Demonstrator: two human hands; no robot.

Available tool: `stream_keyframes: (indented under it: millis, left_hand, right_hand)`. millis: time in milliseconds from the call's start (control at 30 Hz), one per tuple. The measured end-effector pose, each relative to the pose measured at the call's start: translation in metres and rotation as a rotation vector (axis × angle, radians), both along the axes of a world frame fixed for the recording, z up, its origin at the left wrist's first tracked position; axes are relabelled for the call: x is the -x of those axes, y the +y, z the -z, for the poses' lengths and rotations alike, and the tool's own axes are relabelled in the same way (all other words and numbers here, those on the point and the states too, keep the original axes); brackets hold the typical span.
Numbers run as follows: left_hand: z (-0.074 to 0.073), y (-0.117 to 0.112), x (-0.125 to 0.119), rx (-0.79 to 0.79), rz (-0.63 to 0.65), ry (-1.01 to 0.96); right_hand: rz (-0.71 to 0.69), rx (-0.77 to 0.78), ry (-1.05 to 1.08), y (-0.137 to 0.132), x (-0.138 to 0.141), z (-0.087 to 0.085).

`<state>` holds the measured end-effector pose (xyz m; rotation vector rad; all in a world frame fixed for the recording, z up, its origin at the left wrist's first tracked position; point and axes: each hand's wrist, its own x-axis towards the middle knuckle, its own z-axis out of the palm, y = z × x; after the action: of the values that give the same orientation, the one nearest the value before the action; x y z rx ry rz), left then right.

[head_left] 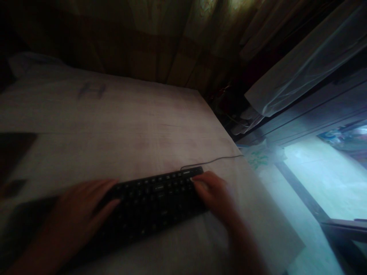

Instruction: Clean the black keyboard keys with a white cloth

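Fingers spread flat: left hand [77, 214], right hand [213, 193] | on black keyboard [155, 202] | white sheet [129, 126]

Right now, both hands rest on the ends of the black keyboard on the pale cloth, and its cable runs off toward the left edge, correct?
Not quite: the head view shows the cable running off to the right edge. The left hand and right hand do rest on the ends of the black keyboard on the pale cloth.
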<state>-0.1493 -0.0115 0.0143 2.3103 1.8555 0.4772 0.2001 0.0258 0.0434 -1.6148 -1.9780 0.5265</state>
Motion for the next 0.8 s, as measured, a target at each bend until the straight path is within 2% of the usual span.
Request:
stream_keyframes:
  millis: [133, 267, 800]
  left_hand:
    - [-0.001, 0.001, -0.002, 0.006, -0.019, -0.005]
    - [-0.002, 0.002, -0.002, 0.026, -0.025, -0.007]
    - [-0.003, 0.002, -0.003, -0.003, 0.010, 0.024]
  right_hand:
    - [-0.014, 0.018, -0.055, 0.002, 0.004, 0.007]
    - [-0.014, 0.048, -0.091, -0.007, 0.001, 0.006]
    - [-0.093, 0.152, 0.015, -0.032, -0.020, 0.004]
